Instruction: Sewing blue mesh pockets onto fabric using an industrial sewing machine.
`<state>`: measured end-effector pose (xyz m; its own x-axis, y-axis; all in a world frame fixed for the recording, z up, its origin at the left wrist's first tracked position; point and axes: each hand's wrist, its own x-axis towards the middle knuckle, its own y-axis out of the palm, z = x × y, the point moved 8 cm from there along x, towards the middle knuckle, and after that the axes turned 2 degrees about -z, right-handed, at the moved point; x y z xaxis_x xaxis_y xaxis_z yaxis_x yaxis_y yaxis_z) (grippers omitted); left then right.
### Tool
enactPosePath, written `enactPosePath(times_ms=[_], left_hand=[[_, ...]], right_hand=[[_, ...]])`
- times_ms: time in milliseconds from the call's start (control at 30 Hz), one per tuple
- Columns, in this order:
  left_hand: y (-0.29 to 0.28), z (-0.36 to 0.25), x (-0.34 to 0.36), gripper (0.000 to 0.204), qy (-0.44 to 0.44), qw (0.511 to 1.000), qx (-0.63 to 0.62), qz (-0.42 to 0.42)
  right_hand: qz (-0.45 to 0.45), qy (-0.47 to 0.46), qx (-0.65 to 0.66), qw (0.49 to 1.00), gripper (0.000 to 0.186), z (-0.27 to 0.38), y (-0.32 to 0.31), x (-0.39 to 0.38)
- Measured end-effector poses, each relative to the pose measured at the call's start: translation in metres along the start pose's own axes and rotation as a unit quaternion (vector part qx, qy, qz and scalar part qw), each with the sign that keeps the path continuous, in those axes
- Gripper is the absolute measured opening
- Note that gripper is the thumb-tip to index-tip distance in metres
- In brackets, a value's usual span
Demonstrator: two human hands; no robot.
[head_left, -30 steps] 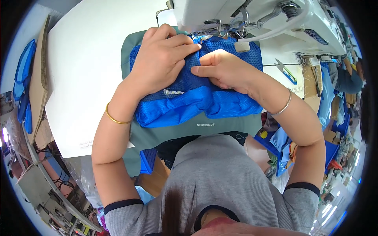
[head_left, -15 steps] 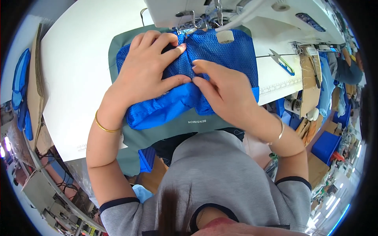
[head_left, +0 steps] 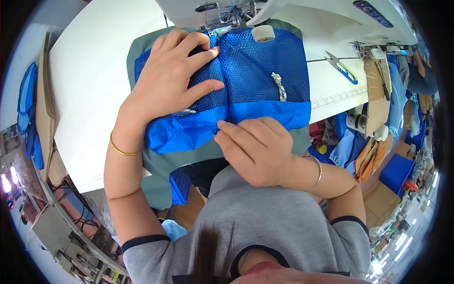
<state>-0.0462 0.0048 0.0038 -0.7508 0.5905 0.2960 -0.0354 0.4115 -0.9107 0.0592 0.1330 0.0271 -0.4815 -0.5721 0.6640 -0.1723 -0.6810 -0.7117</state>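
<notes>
A blue mesh pocket piece (head_left: pixel 265 57) with a plain blue band (head_left: pixel 274 112) lies on a grey-green fabric panel (head_left: pixel 189 155). Its upper edge reaches the needle area of a white sewing machine (head_left: pixel 182 10). My left hand (head_left: pixel 171 78) rests on the left part of the mesh, fingers and thumb spread, fingertips close to the presser foot (head_left: pixel 218 31). At the lower edge of the blue band, beside the middle seam, my right hand (head_left: pixel 257 151) pinches the blue fabric between thumb and fingers. A speckled cord (head_left: pixel 280 86) lies on the mesh at right.
Thread snips (head_left: pixel 341 67) lie open on the white table (head_left: pixel 90 94), right of the fabric. A white roller-like part (head_left: pixel 263 33) hangs over the pocket's top edge. Cardboard (head_left: pixel 43 104) and blue cloth pieces (head_left: pixel 27 109) stand at left. A blue bin (head_left: pixel 396 173) is at lower right.
My right hand has moved down from the middle seam to the band's lower edge, uncovering the cord. The fabric has shifted slightly up toward the machine; my left hand has stayed on it.
</notes>
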Motion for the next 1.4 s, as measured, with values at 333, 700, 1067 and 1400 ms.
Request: enactPosePath(times_ms=[333,700,1067,1400], left_hand=[[0.001,0.005,-0.005,0.05,-0.006,1.0,-0.01,-0.007],[0.004,-0.004,-0.009,0.068,-0.016,0.999,0.039,-0.002],[0.004,-0.004,-0.004,0.072,-0.009,0.998,0.057,0.015],[0.003,-0.011,-0.005,0.073,-0.021,0.997,0.064,0.022]], right_hand=[[-0.024,0.014,0.001,1.0,0.03,-0.004,0.02,0.011],[0.103,0.054,-0.04,0.992,0.036,-0.023,0.011,-0.024],[0.137,0.066,-0.037,0.988,0.042,-0.031,0.013,-0.024],[0.157,0.051,-0.06,0.984,0.05,-0.077,0.03,0.029]])
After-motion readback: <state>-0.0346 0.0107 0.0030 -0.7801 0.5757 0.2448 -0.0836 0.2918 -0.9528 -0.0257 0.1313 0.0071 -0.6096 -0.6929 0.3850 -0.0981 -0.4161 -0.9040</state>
